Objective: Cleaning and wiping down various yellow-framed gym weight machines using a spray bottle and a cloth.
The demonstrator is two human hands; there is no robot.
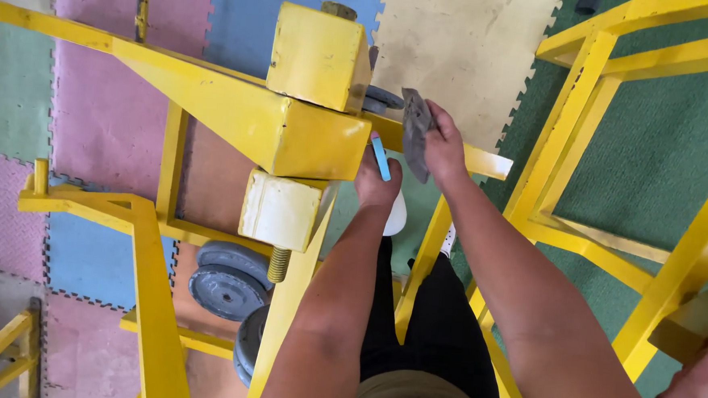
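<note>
Right hand (444, 143) with fingers clamped on a grey rag (415, 129), pressed near the yellow metal frame (237, 112), left hand (377, 180) closed around a light blue stick (381, 156) just beside it, grey weight plates (227, 281) below, coloured foam floor mats (108, 113) underneath.

The weight plates (228, 285) lie on the floor mats (100, 113) at eight o'clock. The machine frame (237, 112) stands above them. A second frame (606, 156) stands at three o'clock.
</note>
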